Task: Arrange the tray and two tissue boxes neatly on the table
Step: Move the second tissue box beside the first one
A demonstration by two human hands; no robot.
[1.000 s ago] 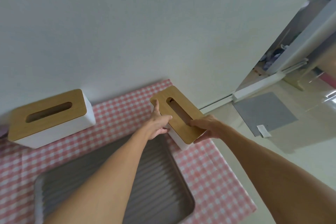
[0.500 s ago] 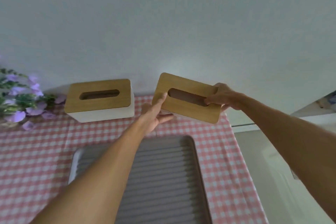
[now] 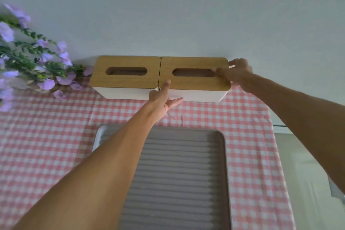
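Two white tissue boxes with wooden slotted lids stand side by side against the wall, touching end to end. The left tissue box (image 3: 125,80) is free. The right tissue box (image 3: 194,82) rests on the cloth with both hands on it. My left hand (image 3: 164,98) presses its front left corner, fingers spread. My right hand (image 3: 236,73) grips its right end, thumb on the lid by the slot. A grey ribbed tray (image 3: 186,173) lies in front of the boxes, partly hidden by my left forearm.
A pink-and-white checked tablecloth (image 3: 46,145) covers the table. Purple flowers with green stems (image 3: 28,61) lie at the back left, close to the left box. The table's right edge (image 3: 276,155) drops to a pale floor. A white wall runs behind the boxes.
The right box was lifted from the table's right corner, turned level, and set down against the wall beside the left box. The view swung left and the flowers came in.
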